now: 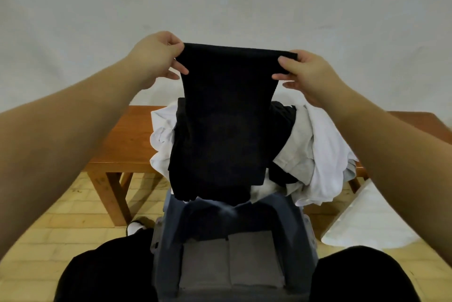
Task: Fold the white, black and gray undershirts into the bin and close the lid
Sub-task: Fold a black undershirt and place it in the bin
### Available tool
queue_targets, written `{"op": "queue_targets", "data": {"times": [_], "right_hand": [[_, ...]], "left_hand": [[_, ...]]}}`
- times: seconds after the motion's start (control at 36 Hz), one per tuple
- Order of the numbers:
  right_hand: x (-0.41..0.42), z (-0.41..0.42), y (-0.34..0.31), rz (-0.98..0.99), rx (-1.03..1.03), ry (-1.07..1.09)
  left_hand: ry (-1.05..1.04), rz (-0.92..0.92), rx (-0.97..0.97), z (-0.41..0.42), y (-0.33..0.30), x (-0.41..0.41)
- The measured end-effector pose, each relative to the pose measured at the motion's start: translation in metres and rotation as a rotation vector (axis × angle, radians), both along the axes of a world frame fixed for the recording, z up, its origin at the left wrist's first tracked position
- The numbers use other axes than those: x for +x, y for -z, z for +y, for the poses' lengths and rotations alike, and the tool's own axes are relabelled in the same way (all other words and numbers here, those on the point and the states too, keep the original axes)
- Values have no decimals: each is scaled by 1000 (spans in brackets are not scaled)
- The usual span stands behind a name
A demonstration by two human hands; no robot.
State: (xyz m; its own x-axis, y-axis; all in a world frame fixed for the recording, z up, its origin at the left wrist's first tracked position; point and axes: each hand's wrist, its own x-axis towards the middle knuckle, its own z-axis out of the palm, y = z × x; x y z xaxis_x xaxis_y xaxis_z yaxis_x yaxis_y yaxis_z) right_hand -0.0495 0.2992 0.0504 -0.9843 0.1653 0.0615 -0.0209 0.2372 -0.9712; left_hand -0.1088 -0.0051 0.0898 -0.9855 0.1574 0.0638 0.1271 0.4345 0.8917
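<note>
While both hands are raised in front of the pale wall, the left hand point(152, 57) and right hand point(307, 74) each pinch a top corner of a black fabric undershirt point(225, 115), fingers point(177, 65) curled round its edge. It hangs folded lengthwise above a grey plastic bin point(299, 226) between the person's knees, where folded grey undershirts point(230, 260) lie. Behind it, a heap of white, grey and black undershirts point(320, 150) rests on the brown wooden counter point(127, 137). A white lid point(367, 218) lies on the floor at right.
</note>
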Motion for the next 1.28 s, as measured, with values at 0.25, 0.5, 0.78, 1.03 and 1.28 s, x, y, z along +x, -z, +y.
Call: {"op": "queue_targets", "data": {"times": [0.25,0.5,0.78,1.03,1.28], "right_hand": [[78,-16,99,-85,-126,49],[117,-47,183,-175,-108,145],[116,-66,207,-211,-120,242],[115,-78,223,-252,-247,394],[111,-64,225,-396,-375,265]], "left_hand": [[106,-93,-137,-24,90,85],[38,51,-208,-43,175,125],[-22,102,-283,-47,230,141],[-184,-179,110,-32,230,135],[-236,-354,279,-18,219,126]]}}
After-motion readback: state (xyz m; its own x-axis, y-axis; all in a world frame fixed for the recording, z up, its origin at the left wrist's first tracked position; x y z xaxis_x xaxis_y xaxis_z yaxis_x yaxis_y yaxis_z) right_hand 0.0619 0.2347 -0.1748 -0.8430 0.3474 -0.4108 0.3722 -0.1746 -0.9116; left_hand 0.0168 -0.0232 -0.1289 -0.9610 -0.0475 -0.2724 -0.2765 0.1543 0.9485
